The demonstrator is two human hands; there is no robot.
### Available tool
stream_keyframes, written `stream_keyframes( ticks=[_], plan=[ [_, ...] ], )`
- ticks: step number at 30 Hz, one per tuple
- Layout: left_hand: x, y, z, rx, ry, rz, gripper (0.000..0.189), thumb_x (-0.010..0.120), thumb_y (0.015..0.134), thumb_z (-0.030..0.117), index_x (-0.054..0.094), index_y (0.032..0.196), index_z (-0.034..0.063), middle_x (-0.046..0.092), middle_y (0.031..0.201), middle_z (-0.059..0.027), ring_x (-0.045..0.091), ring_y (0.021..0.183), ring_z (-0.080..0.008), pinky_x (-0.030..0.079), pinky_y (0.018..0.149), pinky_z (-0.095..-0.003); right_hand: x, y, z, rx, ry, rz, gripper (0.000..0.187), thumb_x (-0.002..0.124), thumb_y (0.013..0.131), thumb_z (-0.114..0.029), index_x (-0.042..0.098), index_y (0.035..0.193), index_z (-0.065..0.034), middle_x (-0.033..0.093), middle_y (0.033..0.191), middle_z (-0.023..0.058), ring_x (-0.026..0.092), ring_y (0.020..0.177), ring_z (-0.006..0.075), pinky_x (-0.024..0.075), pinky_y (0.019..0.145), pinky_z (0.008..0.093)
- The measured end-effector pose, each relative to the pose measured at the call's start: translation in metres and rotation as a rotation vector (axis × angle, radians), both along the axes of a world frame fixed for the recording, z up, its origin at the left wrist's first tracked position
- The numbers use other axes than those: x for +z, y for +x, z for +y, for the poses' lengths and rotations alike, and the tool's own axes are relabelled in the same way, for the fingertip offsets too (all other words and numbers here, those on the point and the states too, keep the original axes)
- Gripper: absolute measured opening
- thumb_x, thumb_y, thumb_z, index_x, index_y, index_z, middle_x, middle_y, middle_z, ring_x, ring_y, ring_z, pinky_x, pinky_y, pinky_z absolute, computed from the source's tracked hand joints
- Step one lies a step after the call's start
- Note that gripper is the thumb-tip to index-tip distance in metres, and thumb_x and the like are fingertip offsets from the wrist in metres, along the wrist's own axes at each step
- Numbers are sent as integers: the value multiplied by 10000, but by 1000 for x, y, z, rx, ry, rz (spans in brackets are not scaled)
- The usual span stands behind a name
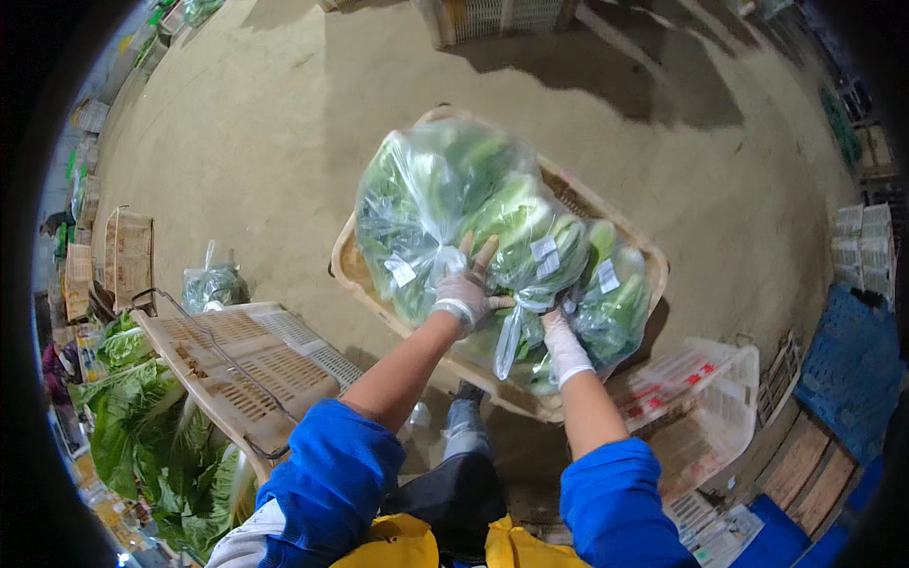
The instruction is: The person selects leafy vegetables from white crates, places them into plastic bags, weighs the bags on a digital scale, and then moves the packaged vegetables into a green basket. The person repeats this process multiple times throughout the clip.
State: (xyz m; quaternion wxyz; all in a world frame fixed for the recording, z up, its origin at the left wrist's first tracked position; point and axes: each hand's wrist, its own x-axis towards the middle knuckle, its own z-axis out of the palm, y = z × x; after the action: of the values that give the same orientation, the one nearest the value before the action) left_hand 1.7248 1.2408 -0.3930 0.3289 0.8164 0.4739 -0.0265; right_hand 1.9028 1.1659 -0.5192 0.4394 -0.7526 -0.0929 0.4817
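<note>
A beige plastic crate (454, 366) stands before me, heaped with clear plastic bags of leafy greens. My left hand (469, 287), in a thin pale glove, lies with fingers spread between the knotted large bag (398, 206) and the middle bag (515, 220). My right hand (561, 334), gloved too, reaches in beside the gathered neck of the middle bag; its fingertips are hidden under the plastic. To its right sits another bag of greens (618, 319). Small white labels with writing are on the bags.
At the left, a tilted crate (248, 362) adjoins large loose leafy greens (135, 426), with a tied bag (213, 284) behind it. A translucent crate (717, 412) and wooden slats (802, 468) are at the lower right. Another crate (497, 21) stands at the top.
</note>
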Motion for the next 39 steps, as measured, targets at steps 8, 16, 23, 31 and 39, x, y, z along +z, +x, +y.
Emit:
stream_keyframes(
  ticks=[8,16,23,31,39],
  plan=[
    [96,-46,-40,104,-4,29,921,722,674,475,243,1435,274,99,1502,-177,158,1334,-469,224,1070,-519,50,31,-57,299,-44,-451,440,629,825,-230,534,1225,-74,612,1073,94,596,927,204,494,774,325],
    [185,-228,-271,323,-709,-581,248,612,864,274,685,964,58,668,736,-39,571,601,-95,477,603,-250,212,-81,-230,24,73,-210,290,644,839,-236,606,1099,-112,630,822,-31,544,597,51,420,506,188],
    [247,-306,-392,308,-774,-625,324,608,873,344,627,702,70,562,614,7,495,552,-55,394,481,-218,287,-346,-514,-196,-23,17,222,650,830,-205,631,1028,-107,623,775,-18,543,618,43,418,516,197],
    [275,-314,-494,-269,-793,-897,329,615,885,189,564,1170,33,602,987,-28,495,821,-69,422,687,-239,356,-553,-747,-479,97,-219,306,599,848,-333,642,1033,-93,657,963,88,607,868,162,472,771,299],
    [216,-461,-586,-429,-963,-213,264,665,849,259,635,941,13,654,891,-57,584,825,-121,463,746,-270,335,-627,-966,-873,-406,-297,231,578,849,-284,652,1005,-131,673,954,69,635,842,233,492,782,328]
  ],
)
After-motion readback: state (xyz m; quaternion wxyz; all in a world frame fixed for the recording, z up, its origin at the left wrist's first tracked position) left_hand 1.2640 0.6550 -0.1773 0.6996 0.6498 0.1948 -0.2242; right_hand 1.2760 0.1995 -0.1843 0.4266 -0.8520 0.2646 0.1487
